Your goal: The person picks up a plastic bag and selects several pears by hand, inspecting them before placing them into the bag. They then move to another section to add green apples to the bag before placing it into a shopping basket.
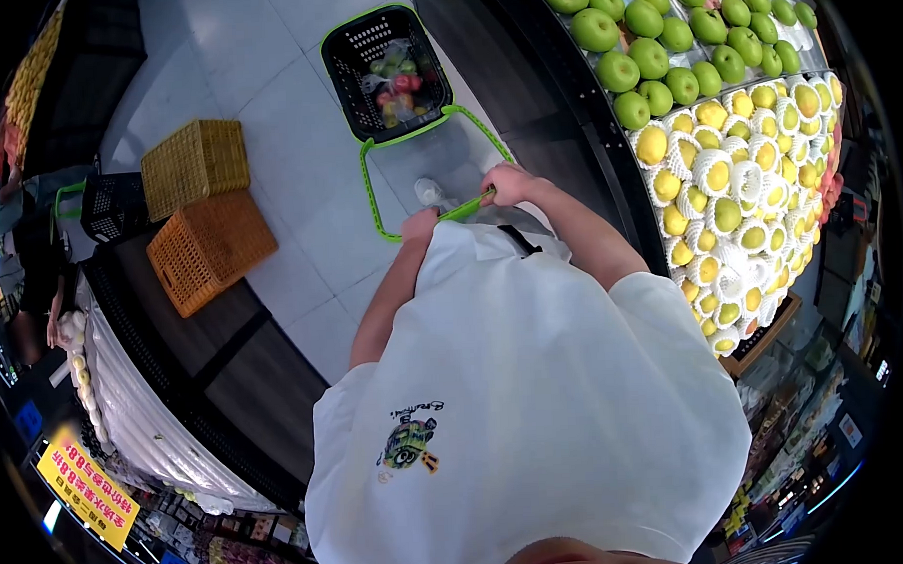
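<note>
A black shopping basket [337, 67] with a green rim stands on the tiled floor ahead of me. Bagged produce [397, 83] lies inside it, some green and some red; the exact kinds are hard to make out. Its long green handle [371, 190] reaches back to my body. My right hand [508, 184] is closed around the right end of the handle's grip. At the left end of that bar, my left hand [421, 224] is also closed on it, its fingers partly hidden by my white shirt.
To the right, a sloping display holds green apples [648, 58] and yellow fruit in white foam nets [718, 173]. Two wicker baskets, one yellow [195, 170] and one orange [214, 252], stand left of the aisle. Another person [35, 267] is at the far left, beside a dark basket [111, 206].
</note>
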Demonstrator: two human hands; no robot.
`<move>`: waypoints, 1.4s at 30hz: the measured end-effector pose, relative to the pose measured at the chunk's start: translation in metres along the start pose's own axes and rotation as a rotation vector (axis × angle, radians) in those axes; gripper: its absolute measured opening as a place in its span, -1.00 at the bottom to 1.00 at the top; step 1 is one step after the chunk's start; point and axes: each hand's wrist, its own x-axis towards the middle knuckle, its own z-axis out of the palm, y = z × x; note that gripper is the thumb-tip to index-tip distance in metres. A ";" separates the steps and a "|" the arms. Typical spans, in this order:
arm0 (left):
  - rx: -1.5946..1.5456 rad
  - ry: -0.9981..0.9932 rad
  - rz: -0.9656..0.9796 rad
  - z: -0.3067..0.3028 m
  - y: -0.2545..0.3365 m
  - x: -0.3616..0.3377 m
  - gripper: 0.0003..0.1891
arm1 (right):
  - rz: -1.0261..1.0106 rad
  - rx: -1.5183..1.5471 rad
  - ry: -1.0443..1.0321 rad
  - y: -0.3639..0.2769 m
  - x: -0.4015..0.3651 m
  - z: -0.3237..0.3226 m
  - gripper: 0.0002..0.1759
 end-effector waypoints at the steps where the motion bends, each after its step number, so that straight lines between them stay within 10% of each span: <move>1: 0.023 -0.013 -0.003 -0.003 0.001 0.004 -0.71 | 0.003 0.001 0.005 0.002 0.002 -0.001 -0.62; 25: -0.052 0.035 0.125 -0.112 0.044 0.070 -0.70 | -0.024 -0.075 0.636 0.024 0.032 -0.047 -0.79; 42: 0.022 0.030 0.157 -0.183 0.060 0.156 -0.71 | -0.120 -0.013 0.701 0.076 0.095 -0.130 -0.74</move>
